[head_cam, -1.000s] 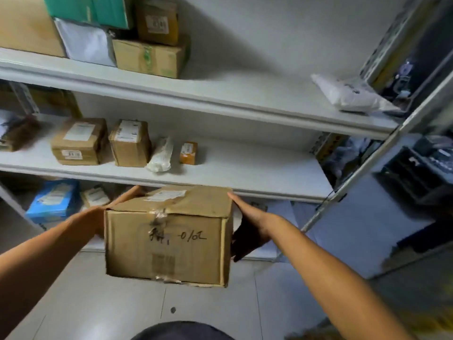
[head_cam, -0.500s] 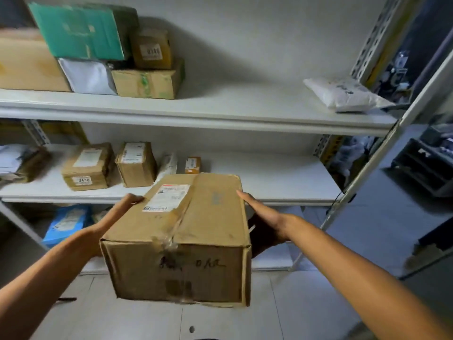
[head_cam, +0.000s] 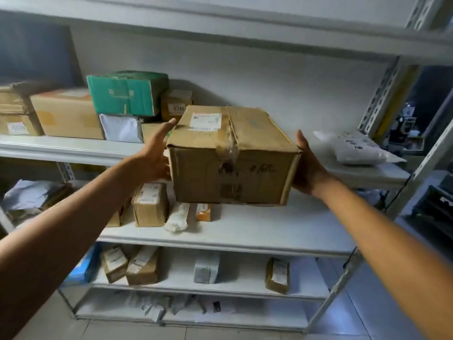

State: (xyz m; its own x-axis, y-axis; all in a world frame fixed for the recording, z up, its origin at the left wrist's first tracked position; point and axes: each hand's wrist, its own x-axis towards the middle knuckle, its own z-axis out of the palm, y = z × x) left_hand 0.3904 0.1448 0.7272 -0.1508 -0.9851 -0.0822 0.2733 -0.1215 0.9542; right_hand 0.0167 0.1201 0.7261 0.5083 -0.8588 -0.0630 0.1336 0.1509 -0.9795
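Showing a white label on top of the box, print too small to read, and black marker on the front, roughly "0/6L". Behind it, a sticker ending "46" on a small carton.

Pressed flat on the left side by the left hand, fingers straight and slightly spread; on the right side by the right hand, fingers straight too. Hands well apart, squeezing the box between the palms.

Held in the air in front of the shelf, between the green box and a white bag.
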